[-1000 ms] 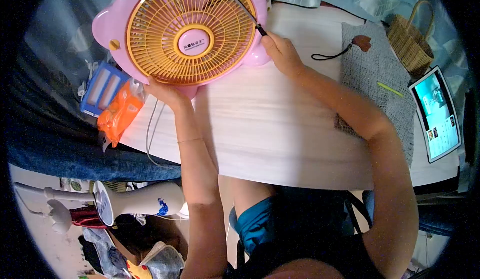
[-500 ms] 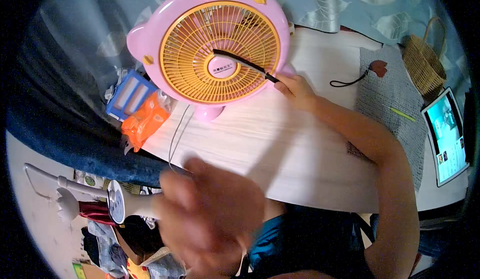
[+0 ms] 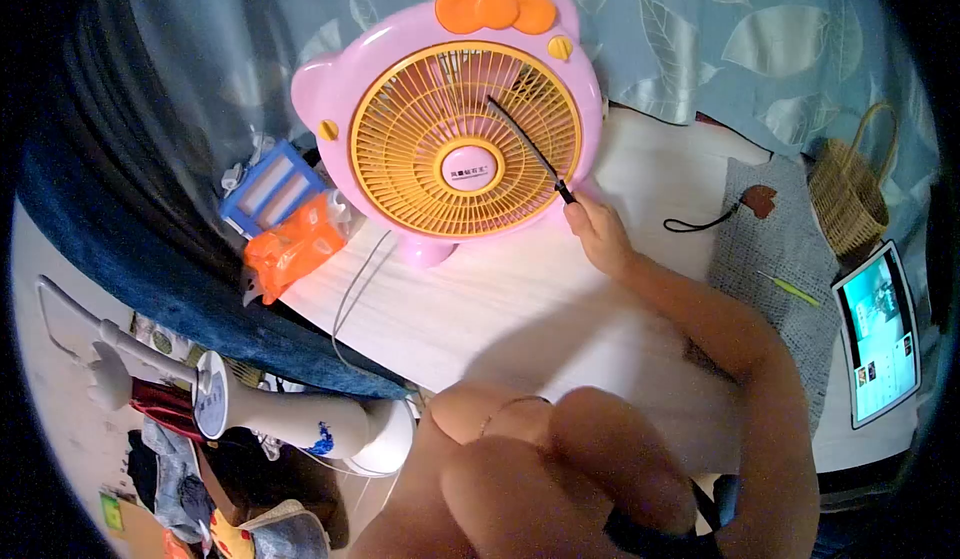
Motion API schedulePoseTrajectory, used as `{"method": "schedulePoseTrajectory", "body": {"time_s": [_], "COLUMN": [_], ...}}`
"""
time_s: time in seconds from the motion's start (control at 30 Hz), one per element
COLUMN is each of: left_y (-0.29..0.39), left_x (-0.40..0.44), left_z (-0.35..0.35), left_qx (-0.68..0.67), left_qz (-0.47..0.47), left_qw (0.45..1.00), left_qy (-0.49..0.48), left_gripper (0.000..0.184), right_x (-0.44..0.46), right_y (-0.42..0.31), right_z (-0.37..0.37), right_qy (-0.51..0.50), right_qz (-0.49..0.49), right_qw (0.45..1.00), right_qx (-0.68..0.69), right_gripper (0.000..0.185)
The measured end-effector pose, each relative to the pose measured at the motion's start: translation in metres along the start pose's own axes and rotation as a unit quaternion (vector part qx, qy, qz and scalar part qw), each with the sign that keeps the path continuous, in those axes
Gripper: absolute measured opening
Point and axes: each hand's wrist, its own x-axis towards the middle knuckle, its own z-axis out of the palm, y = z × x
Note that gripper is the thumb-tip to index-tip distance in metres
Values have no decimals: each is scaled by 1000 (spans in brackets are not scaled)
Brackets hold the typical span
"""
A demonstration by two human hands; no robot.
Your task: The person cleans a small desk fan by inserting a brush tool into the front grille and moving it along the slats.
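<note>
My right hand (image 3: 592,227) holds a thin tool (image 3: 530,149) by its black handle, with the long dark end slanting up and left across the front of a fan. The fan (image 3: 470,170) is pink with a yellow grille, rounded ears and an orange bow, and it stands upright on the white table (image 3: 470,314). Close to the camera, my left arm (image 3: 500,479) is bent across the lower middle of the view, a thin band round it. The fingers of my left hand cannot be made out.
A blue-framed box (image 3: 273,189) and an orange bag (image 3: 297,247) lie left of the fan. A grey mat (image 3: 768,249) bears a yellow-green tool (image 3: 795,290) and a dark red strapped object (image 3: 758,202). A basket (image 3: 848,197) and a lit tablet (image 3: 880,337) are at the right.
My left hand has left the fan's lower rim and come back towards the camera. The fan sits lower and further right in view. The tool's end has shifted over the grille.
</note>
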Motion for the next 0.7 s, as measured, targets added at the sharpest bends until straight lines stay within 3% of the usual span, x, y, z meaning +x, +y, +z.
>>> {"method": "schedulePoseTrajectory", "body": {"time_s": [0.13, 0.43, 0.6, 0.7], "left_y": [-14, -18, -16, -11], "left_x": [1, 2, 4, 9], "left_z": [3, -2, -9, -15], "left_qx": [-59, -106, -87, -46], "left_qz": [-14, -31, -37, -26], "left_qw": [998, 994, 995, 998], "left_qy": [-20, -25, -18, -16], "left_gripper": [29, 26, 25, 24], "right_x": [1, 2, 0, 0], "right_y": [3, 5, 16, 7], "right_z": [3, 1, 3, 2], "right_qy": [21, 29, 33, 37], "right_qz": [52, 48, 26, 64], "right_qw": [997, 994, 996, 994], "right_qx": [61, 94, 74, 84], "right_gripper": [23, 26, 29, 28]}}
